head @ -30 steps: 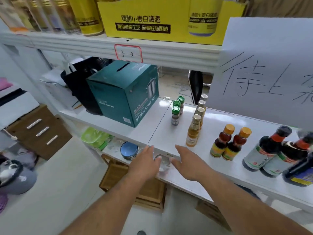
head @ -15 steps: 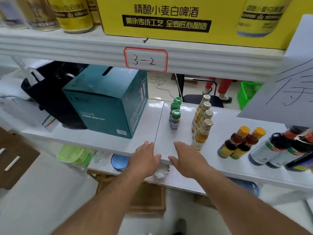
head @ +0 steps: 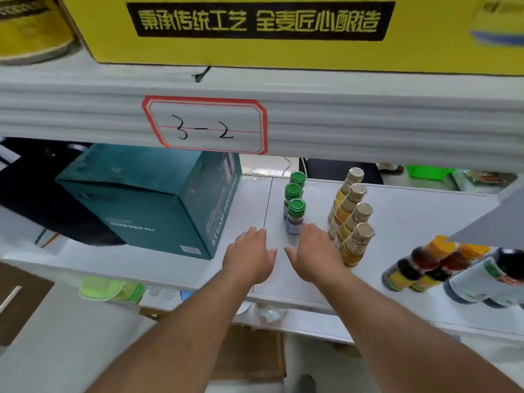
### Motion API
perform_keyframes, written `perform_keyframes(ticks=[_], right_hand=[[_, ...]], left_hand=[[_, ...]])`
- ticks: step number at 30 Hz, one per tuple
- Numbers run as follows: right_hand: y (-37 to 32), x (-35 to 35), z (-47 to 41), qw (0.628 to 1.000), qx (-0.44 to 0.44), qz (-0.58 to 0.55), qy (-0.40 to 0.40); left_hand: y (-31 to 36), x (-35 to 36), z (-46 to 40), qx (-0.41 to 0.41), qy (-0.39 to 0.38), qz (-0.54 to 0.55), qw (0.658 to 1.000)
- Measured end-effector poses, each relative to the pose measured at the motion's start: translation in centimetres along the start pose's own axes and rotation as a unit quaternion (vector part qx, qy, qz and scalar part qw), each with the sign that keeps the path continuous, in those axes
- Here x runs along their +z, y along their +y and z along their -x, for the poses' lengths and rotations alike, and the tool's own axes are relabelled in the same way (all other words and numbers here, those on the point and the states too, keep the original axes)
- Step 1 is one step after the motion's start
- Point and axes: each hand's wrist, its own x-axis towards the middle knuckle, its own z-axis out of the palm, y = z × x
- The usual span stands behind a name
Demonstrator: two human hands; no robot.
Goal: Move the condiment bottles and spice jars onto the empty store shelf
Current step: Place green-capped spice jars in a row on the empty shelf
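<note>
Both hands are empty rn, fingers straight, reaching in over the white shelf (head: 411, 222) at mid-frame. Left hand (head: 249, 258) is flat w/ nothing in it, just right of the teal box (head: 147, 202). Right hand (head: 314, 255) is also released; its fingertips sit right in front of the nearest green-cap spice jar (head: 295, 217), can't tell if touching. Two more green caps line up behind it. Row of four tan-cap bottles (head: 351, 219) is just right of that hand. Dark sauce bottles (head: 425, 265) are at the right edge. The 3-2 tag (head: 205, 124) is upper center, yellow carton (head: 255, 29) above it.
</note>
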Motion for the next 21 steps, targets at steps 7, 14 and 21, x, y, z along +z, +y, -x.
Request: perform_keyframes(ticks=[7, 14, 21], right_hand=[[0.1, 1.7, -2.7, 0.995, 0.093, -0.044, 0.011], [-0.4, 2.1, -5.5, 0.950, 0.145, -0.262, 0.086], [-0.5, 2.9, -7.6, 0.917, 0.149, -0.341, 0.145]], left_hand=[[-0.1, 0.3, -4.2, 0.027, -0.012, 0.004, 1.000], [0.1, -0.5, -8.9, 0.057, 0.021, 0.067, 0.996], [0.3, 0.0, -13.0, 0.084, 0.054, 0.172, 0.980]])
